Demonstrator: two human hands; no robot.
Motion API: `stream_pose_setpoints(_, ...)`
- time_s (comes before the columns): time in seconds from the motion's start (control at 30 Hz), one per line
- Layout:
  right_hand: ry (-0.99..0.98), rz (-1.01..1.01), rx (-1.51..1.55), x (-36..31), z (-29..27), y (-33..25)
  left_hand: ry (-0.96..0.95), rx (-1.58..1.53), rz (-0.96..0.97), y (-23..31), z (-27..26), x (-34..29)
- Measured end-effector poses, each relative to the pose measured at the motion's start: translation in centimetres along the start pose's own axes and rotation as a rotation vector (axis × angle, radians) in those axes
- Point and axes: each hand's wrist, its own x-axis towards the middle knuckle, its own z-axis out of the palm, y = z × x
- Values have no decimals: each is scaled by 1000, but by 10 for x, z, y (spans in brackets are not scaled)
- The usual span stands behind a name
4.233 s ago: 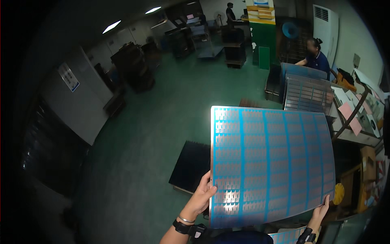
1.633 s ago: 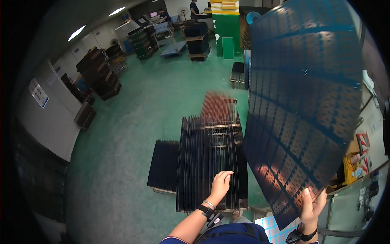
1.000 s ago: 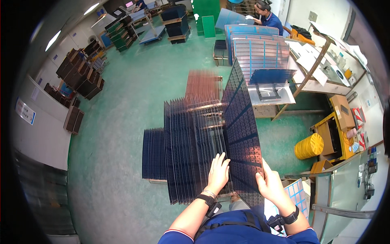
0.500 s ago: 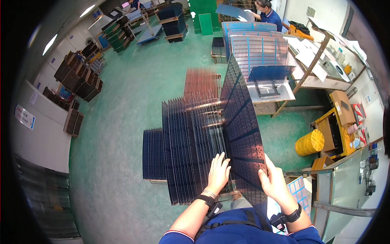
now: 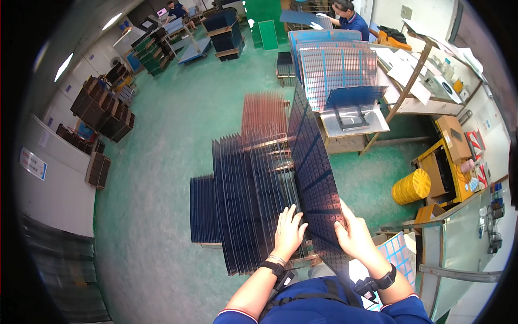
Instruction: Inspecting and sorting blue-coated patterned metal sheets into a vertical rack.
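Observation:
My right hand (image 5: 354, 233) grips the near right edge of a large dark panel (image 5: 315, 178) patterned like a circuit board, thumb on its face. The panel stands upright and leans slightly, at the right end of a row of thin dark panels (image 5: 237, 210) set on edge with narrow gaps. My left hand (image 5: 288, 233) lies with fingers stretched over the right part of that row, close to the held panel; whether it touches the panel I cannot tell. Copper-coloured sheets (image 5: 264, 113) stand in a rack behind the row. The held panel's lower end is partly hidden.
Ahead to the right, a worktable (image 5: 350, 141) bears a tray and leaning boards (image 5: 340, 70); a co-worker (image 5: 353, 22) handles a blue sheet behind it. A yellow drum (image 5: 410, 187) and a glass-topped bench (image 5: 464, 237) are at right. Stacked crates (image 5: 102, 108) stand left.
The held panel and my right hand have shifted slightly left, toward the row. My left hand stays nearly in place, and the view has tilted a little.

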Motion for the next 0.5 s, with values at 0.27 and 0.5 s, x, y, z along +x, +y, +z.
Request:
stream_pose_setpoints(0.27, -23, 66, -11, 36, -4, 7, -48, 25, -7, 2, 2, 2)
stream_pose_setpoints(0.5, -97, 110, -282, 50, 52, 51, 16, 15, -58, 11, 1, 9)
